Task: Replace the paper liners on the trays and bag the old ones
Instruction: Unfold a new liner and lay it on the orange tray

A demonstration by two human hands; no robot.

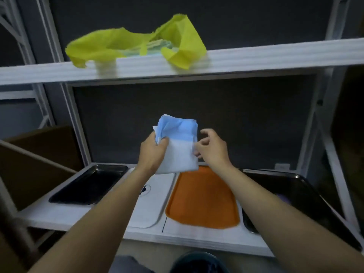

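Now, above the orange tray [202,200], the left grip [152,152] clutches the folded liner stack [178,142]; the right grip [212,148] pinches its edge, likely to peel one sheet free.

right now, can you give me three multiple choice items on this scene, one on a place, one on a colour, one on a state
1. Where is the bag? A on the upper shelf B in a tray C on the floor
2. What colour is the tray nearest the right hand? A green B orange C blue
3. What is the left hand doing? A hanging idle B gripping the liners C pressing a tray

Answers:
1 A, it lies on that shelf.
2 B, the orange tray sits just below that hand.
3 B, its fingers curl round the folded stack.
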